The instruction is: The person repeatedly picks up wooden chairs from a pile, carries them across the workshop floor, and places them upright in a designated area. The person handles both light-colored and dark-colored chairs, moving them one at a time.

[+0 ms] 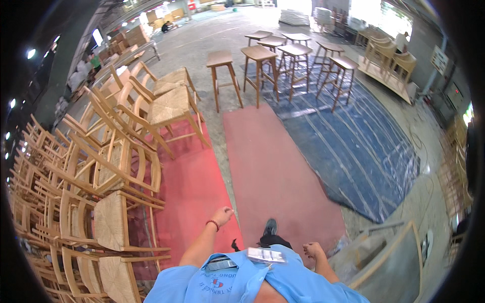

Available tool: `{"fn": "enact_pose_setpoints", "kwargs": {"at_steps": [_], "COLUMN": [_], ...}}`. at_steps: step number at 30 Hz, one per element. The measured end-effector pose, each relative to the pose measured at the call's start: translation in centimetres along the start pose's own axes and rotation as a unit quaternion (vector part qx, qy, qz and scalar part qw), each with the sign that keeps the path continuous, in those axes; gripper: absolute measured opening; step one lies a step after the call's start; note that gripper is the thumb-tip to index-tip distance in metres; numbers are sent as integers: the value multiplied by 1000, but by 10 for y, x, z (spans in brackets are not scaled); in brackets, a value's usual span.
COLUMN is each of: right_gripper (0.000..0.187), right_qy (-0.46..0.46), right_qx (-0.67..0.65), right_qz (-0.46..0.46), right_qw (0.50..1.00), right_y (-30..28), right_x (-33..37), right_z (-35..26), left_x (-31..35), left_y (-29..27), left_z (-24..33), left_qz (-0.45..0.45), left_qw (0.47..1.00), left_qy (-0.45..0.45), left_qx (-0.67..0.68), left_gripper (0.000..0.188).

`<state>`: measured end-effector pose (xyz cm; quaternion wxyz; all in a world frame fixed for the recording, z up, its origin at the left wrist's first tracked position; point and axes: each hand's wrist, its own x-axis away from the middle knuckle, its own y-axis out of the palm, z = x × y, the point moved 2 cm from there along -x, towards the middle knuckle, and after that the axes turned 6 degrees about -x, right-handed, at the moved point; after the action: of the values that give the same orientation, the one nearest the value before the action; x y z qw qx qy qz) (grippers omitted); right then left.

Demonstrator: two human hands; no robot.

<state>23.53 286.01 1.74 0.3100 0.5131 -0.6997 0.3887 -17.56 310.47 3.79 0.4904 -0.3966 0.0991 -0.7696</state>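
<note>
A: What are the hands doing?

B: The left hand (pixel 223 215) hangs out over the near end of the left red mat (pixel 189 187), fingers loosely curled, holding nothing. The right hand (pixel 313 250) is clenched into a loose fist at the person's side, also empty, just above the near right corner of the right red mat (pixel 275 171).

A: What is closest to them?

B: On the left, stacked wooden armchairs with woven seats (pixel 108 222); the nearest seat is near the left hand but apart from it. More of these chairs (pixel 169 103) stand farther along the left mat. By the right hand lies a curved wooden frame (pixel 399 252) on the concrete floor (pixel 429 197).

A: And ahead?

B: A blue tarp (pixel 353 146) spreads to the right of the mats, and a group of wooden bar stools (pixel 275 63) stands at its far end. One dark shoe (pixel 270 227) shows on the right mat.
</note>
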Motion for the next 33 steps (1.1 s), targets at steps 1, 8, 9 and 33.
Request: {"fn": "enact_pose_setpoints", "kwargs": {"at_steps": [1, 8, 9, 33], "right_gripper": [16, 20, 20, 82], "right_qy": [30, -134, -157, -50], "right_qx": [-15, -81, -78, -282], "right_qz": [-16, -47, -27, -115], "right_qw": [999, 987, 984, 951], "right_y": [-2, -23, -24, 51], "right_x": [-11, -126, -148, -608], "right_z": [-33, -324, -359, -949], "left_x": [-19, -112, -122, -653], "left_y": [-9, -43, -43, -342], "left_z": [5, -52, -69, 298], "left_qz": [-5, 10, 0, 174], "left_qw": [1000, 959, 972, 983], "left_qy": [-2, -197, -203, -49], "left_qx": [-30, 206, 117, 20], "left_gripper": [35, 28, 34, 42]}}
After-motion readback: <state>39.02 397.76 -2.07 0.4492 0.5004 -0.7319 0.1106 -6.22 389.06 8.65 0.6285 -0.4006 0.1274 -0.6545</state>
